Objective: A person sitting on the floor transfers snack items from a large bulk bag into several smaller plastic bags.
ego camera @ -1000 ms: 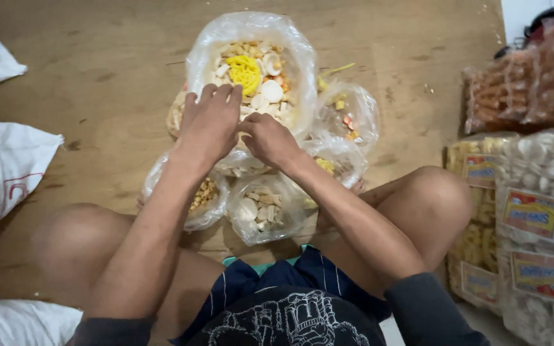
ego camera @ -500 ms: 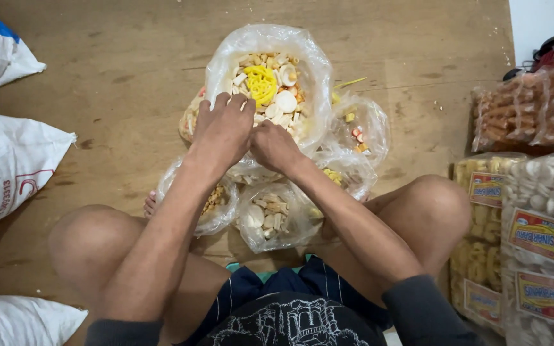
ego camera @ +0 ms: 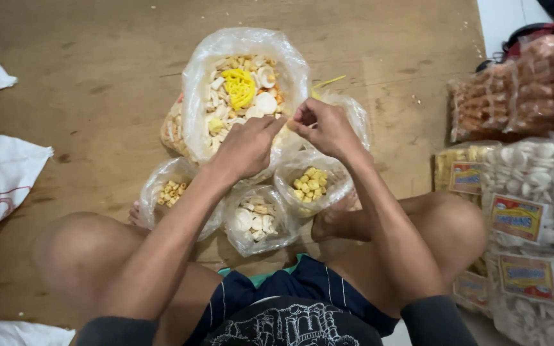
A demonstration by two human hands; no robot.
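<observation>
Person sits cross-legged on the wooden floor (ego camera: 97,96), both hands up at the near-right rim of the big clear bag (ego camera: 242,96) of mixed crackers.

Left hand (ego camera: 246,148): knuckles up, fingers curled together and pressed onto the bag's rim plastic. Whether it actually pinches the film or only rests on it, I can't tell; the fingertips are hidden.

Right hand (ego camera: 323,128): fingertips bunched tight, thumb against forefinger, just at the bag's right edge. It looks like a pinch on something thin, plastic or tie, too small to make out. A yellow strip (ego camera: 326,83) sticks out just beyond this hand, apart from the fingers.

The two hands are nearly touching, fingertip to fingertip. The bag's open mouth lies up and left of both grips, with the yellow noodle-like clump (ego camera: 240,86) at its centre.

Below the hands, three smaller open bags: tan pieces (ego camera: 171,191) on the left, pale round chips (ego camera: 256,218) in the middle, yellow cubes (ego camera: 310,182) on the right, directly under the right wrist.

Sealed snack packs (ego camera: 533,224) stacked on the right, white sacks (ego camera: 1,186) on the left.
</observation>
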